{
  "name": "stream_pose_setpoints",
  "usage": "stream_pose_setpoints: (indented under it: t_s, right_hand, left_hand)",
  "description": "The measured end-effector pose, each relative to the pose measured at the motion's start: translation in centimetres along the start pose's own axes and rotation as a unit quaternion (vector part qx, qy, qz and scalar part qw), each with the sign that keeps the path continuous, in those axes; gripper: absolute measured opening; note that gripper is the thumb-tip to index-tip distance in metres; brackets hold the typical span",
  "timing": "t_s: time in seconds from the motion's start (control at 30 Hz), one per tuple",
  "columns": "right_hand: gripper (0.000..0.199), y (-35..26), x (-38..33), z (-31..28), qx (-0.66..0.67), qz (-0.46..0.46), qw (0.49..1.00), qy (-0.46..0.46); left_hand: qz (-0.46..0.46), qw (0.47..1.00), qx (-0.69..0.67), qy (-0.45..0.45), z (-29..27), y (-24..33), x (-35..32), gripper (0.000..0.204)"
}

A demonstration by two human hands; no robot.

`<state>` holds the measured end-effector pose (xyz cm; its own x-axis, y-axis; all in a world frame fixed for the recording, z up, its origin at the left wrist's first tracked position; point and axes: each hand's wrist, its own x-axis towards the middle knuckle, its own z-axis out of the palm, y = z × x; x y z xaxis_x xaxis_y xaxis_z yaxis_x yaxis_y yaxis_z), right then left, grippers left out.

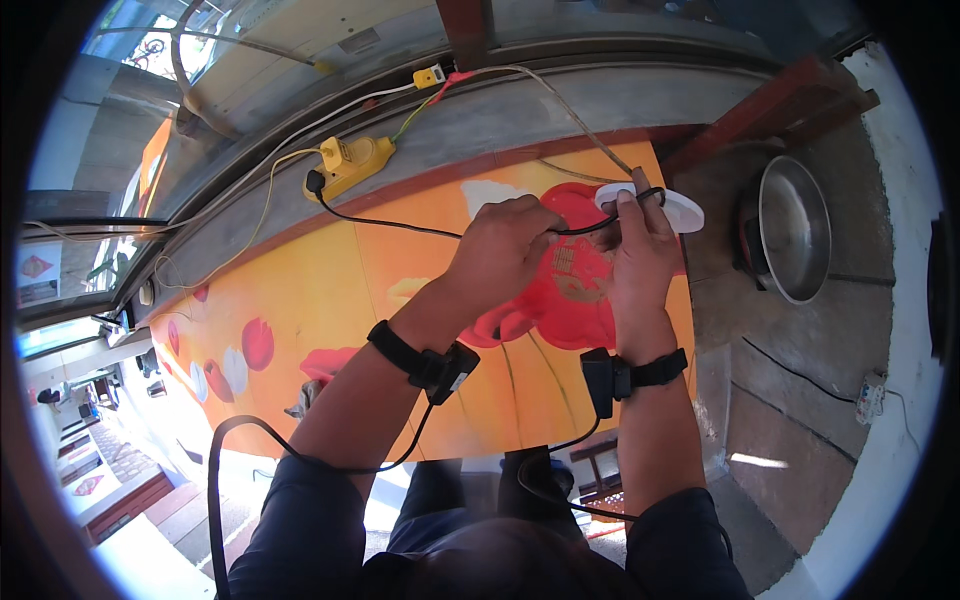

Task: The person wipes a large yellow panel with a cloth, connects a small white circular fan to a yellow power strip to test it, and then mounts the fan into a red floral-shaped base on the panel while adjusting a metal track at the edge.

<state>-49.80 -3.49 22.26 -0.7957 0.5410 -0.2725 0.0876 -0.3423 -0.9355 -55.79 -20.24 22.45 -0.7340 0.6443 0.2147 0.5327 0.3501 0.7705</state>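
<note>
A black cable [385,226] runs from a plug in the yellow power strip [350,168] across the orange patterned tabletop. My left hand [505,250] pinches it between thumb and fingers, over the table's middle. To the right, my right hand [642,245] is closed on the same cable, which loops round the raised fingers. Behind those fingers shows a white rounded disc-like object [684,212]; whether the hand holds it or only overlaps it I cannot tell. Beneath both hands is a red flower shape [585,318] with gold markings, partly hidden.
A yellow connector [429,76] with red and green wires lies on the grey ledge [520,105] beyond the table. Right of the table stands a round metal pan [797,230], below a dark red wooden beam [765,115]. A white socket block [870,398] sits near the right wall.
</note>
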Motion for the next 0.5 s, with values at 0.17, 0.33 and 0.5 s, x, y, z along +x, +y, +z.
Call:
stream_pose_setpoints:
  t_s: [0.17, 0.33, 0.5]
  right_hand:
    - [0.047, 0.1, -3.3, -0.4, -0.032, -0.002, 0.999, -0.007]
    - [0.043, 1.1, -6.9, -2.0, -0.12, -0.006, 0.992, -0.036]
    - [0.042, 2.5, -10.8, -2.6, -0.108, 0.042, 0.993, 0.02]
  left_hand:
    - [-0.035, 0.998, -0.011, -0.041, 0.2, 0.2, -1.4, 0.014]
    - [-0.068, 0.995, -0.03, -0.071, 1.3, 0.0, -4.4, 0.012]
    - [-0.059, 0.992, -0.053, -0.094, 2.2, -0.1, -6.6, 0.011]
